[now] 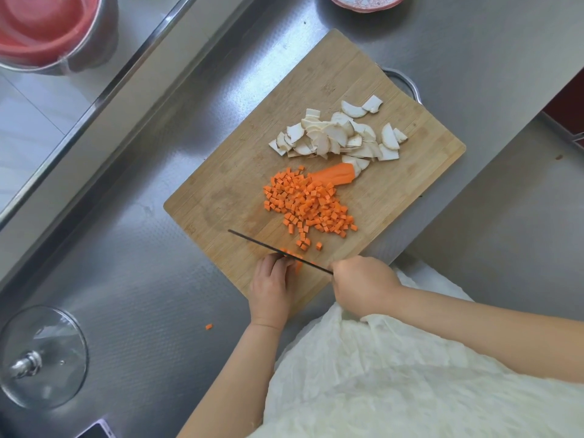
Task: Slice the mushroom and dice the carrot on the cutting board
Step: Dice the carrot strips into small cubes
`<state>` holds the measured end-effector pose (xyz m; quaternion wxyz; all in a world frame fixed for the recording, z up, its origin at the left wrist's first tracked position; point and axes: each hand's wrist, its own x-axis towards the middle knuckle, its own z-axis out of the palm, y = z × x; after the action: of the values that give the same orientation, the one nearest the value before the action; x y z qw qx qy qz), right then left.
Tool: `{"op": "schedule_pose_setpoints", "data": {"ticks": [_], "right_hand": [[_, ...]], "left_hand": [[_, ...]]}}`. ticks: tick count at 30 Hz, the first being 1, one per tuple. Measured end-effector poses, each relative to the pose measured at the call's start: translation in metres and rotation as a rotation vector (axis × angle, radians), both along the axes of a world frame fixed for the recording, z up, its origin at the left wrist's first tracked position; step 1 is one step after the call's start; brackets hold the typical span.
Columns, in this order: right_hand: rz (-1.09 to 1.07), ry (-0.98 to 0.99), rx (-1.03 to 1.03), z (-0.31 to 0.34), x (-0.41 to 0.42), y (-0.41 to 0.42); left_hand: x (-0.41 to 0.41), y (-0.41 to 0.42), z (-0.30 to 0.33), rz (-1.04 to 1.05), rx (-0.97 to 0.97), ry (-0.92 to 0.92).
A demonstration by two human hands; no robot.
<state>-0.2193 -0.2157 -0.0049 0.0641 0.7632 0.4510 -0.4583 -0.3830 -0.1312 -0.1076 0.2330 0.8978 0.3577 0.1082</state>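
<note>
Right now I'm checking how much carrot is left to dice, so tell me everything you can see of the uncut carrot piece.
The uncut carrot piece is a smooth orange slab with a rounded end, lying flat near the middle of the wooden cutting board. Its rounded end meets the mushroom slices; its other end is buried under the diced carrot. Neither hand touches it.

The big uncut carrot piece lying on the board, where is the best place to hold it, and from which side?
Pinch the uncut carrot piece across its thick rounded end from above. Its other end is buried under the diced carrot, and mushroom slices crowd the far side.
</note>
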Motion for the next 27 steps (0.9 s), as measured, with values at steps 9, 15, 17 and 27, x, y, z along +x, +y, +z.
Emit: {"op": "schedule_pose_setpoints", "data": {"ticks": [9, 15, 17, 27], "right_hand": [[-0.018, -0.007, -0.139, -0.005, -0.007, 0.015], [-0.260, 0.114, -0.036, -0.018, 0.002, 0.021], [-0.283, 0.117, -0.005, -0.018, 0.005, 0.019], [-0.020, 0.036, -0.009, -0.003, -0.002, -0.002]], "left_hand": [[0.000, -0.001, 0.001, 0.005, 0.027, -0.006], [0.003, -0.001, 0.006, 0.006, 0.001, 0.015], [0.003, -0.001, 0.008, 0.026, -0.009, 0.004], [-0.011, -0.001, 0.005, -0.005, 0.016, 0.018]]}}
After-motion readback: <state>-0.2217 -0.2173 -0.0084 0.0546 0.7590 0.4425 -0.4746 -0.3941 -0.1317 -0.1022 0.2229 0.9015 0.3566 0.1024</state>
